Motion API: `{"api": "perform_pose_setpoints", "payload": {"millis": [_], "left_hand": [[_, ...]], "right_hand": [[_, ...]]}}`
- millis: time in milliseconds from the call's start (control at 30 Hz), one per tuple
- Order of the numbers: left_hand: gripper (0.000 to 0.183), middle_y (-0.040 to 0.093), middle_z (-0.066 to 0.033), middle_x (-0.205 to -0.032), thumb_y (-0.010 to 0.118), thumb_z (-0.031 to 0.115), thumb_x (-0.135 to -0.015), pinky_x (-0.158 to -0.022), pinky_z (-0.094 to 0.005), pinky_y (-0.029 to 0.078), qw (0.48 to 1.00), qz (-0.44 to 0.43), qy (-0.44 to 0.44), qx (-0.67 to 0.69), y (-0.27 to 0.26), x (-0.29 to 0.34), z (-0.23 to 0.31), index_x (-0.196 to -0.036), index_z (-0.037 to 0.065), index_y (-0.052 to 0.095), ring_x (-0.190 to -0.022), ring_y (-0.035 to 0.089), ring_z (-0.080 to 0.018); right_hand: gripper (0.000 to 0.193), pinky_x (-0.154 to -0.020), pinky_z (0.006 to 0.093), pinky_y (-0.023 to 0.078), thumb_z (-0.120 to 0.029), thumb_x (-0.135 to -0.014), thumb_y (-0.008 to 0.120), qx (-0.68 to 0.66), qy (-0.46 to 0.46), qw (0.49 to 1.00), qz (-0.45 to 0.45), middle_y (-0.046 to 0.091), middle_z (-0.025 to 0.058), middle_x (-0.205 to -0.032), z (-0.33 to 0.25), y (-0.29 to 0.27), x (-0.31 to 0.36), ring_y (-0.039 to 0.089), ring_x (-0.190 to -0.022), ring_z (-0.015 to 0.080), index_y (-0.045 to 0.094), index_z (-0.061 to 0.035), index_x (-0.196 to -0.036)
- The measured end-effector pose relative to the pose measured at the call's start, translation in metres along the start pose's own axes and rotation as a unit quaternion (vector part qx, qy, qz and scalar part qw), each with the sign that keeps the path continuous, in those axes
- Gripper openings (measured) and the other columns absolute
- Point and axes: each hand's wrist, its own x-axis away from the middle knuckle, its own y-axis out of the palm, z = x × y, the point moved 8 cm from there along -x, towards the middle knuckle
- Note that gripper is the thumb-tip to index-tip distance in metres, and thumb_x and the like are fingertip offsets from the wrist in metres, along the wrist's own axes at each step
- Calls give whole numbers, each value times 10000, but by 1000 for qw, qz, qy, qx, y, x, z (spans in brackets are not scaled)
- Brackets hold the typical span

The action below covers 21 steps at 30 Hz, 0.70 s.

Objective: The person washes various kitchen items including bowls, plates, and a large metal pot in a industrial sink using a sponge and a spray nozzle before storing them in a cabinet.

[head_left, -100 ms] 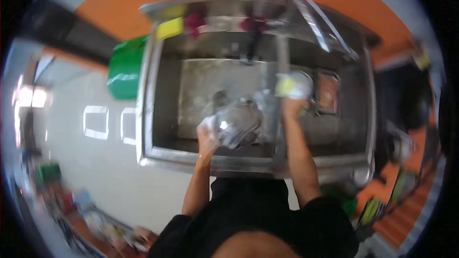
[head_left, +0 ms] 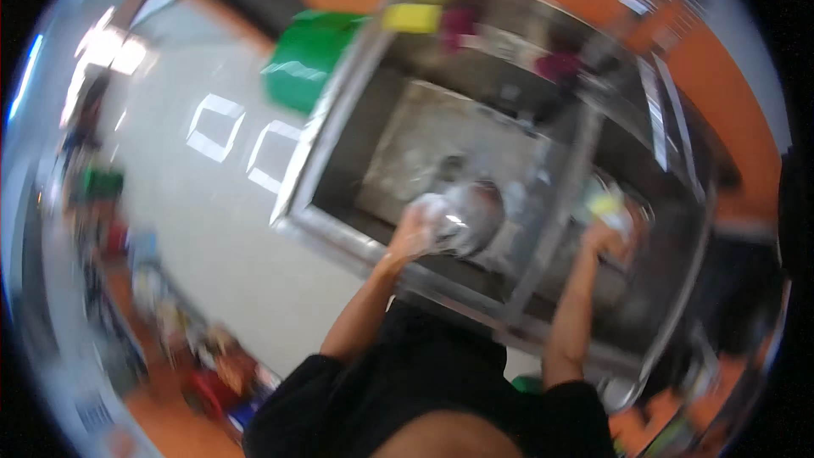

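Note:
My left hand (head_left: pixel 413 233), white with suds, is closed on the near left edge of a shiny round metal bowl (head_left: pixel 481 214). The bowl hangs tilted over the left basin (head_left: pixel 415 131) of a steel double sink; motion blur softens its outline. Over the right basin (head_left: pixel 585 288), my right hand (head_left: pixel 605 242) has its fingers closed around a yellow sponge (head_left: pixel 604 205) with white foam on it. A rectangular metal tray (head_left: pixel 642 219) lies just beyond that hand, partly covered by it.
A raised steel divider (head_left: pixel 543 242) separates the basins. Along the back ledge are a yellow block (head_left: pixel 412 19) and dark red cloths (head_left: pixel 459 27), with a dark tap (head_left: pixel 519 112) below. A green bin (head_left: pixel 309 59) stands left of the sink. Long metal strips (head_left: pixel 655 110) cross the back right corner.
The whole view has turned, so the sink now slants down to the right. My right hand has moved with the sponge farther from the divider, toward the tray. My left hand keeps its hold.

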Motion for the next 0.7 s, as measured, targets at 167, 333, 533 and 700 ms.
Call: {"api": "perform_pose_setpoints", "payload": {"millis": [167,333,533,700], "left_hand": [[677,512,-123,-1179,715,413,-755,-974,-398,401,995,-65,30,70,-2,6,-50,-1228,16,440,-1130,493,-227],[278,613,-85,-866,550,-23,-738,-773,-350,477,967,105,25,231,12,-4,-92,-1015,-3,567,-856,583,-192],[292,627,-201,-797,631,94,-695,-700,-390,510,937,245,-220,-118,22,-39,-190,-963,-17,597,-746,644,-332],[234,623,-203,-834,605,134,-725,-728,-420,491,941,223,-239,-84,59,-72,-215,-925,16,571,-855,638,-337]], "right_hand": [[395,-888,373,432,-175,-856,623,35,-37,993,-109,594,133,-1092,22,36,-24,569,-991,260,509,25,-1177],[468,-907,372,422,-176,-856,628,-248,-236,929,-141,577,134,-1130,-90,55,-46,557,-1017,261,460,37,-1237],[353,-909,338,416,-149,-867,631,-422,-81,834,-345,564,133,-1084,-318,65,10,535,-1002,221,532,53,-1139],[195,-802,316,455,-186,-891,609,-440,-36,819,-366,589,48,-814,-375,59,14,556,-764,167,583,7,-902]]}}
